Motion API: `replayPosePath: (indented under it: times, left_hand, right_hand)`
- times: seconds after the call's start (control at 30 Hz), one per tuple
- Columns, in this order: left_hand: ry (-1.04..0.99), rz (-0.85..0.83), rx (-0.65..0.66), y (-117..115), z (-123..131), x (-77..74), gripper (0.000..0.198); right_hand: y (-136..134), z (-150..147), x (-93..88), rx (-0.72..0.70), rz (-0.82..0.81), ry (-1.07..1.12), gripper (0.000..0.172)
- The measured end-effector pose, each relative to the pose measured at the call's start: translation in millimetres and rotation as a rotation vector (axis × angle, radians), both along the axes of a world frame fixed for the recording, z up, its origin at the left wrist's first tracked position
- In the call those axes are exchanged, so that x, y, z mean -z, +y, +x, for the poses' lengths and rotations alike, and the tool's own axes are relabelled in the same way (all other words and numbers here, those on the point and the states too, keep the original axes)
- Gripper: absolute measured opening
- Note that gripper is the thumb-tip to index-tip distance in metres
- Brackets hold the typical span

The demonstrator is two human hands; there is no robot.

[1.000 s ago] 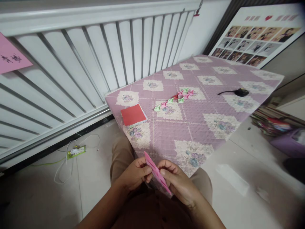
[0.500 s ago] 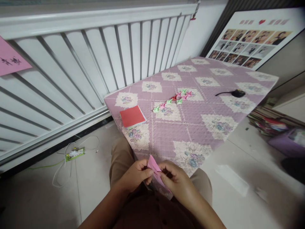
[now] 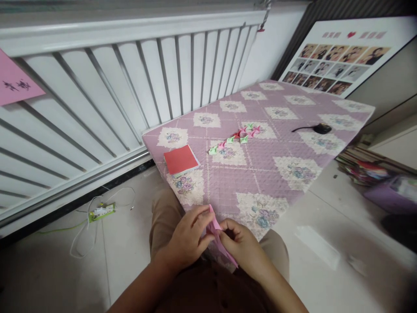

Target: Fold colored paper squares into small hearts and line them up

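Note:
A partly folded sheet of pink paper (image 3: 215,225) is held up at the near edge of the table, just above my lap. My right hand (image 3: 239,243) pinches it from the right between thumb and fingers. On the other side, my left hand (image 3: 190,234) has its thumb and fingers on the paper's left face and upper edge. The paper stands tilted, with one corner pointing up and another hanging low to the right. Part of it is hidden behind my fingers.
A stack of coloured paper (image 3: 181,160), red on top, lies at the table's left edge. Several small folded pink, green and red pieces (image 3: 230,140) sit mid-table. Farther right is a black object with a cord (image 3: 322,128). A white radiator (image 3: 130,82) borders the tablecloth (image 3: 228,187).
My left hand has shifted up along the pink paper, its fingers more extended. The paper has turned more upright and opened a little. My right hand keeps its pinch.

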State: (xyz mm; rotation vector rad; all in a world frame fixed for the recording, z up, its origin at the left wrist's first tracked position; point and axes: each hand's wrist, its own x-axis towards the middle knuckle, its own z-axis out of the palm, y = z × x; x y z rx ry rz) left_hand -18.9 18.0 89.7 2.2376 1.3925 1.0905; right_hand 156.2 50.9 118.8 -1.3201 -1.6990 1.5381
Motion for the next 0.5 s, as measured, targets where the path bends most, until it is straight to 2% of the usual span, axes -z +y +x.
replayPosePath:
  times: [0.1, 0.2, 0.3, 0.5]
  left_hand:
    - [0.167, 0.157, 0.08, 2, -1, -7.9, 0.038]
    - [0.205, 0.181, 0.136, 3, 1, -12.5, 0.031]
    - [0.206, 0.132, 0.156, 3, 2, -13.1, 0.027]
    - [0.248, -0.086, 0.248, 8, -1, -15.5, 0.024]
  right_hand:
    - [0, 0, -0.5, -0.015, 0.032, -0.01, 0.015]
    - [-2, -1, -0.1, -0.013, 0.083, -0.043, 0.014]
    - [-3, -1, -0.9, -0.009, 0.112, -0.079, 0.014]
    - [-3, 0, -2.7, -0.014, 0.197, -0.186, 0.018]
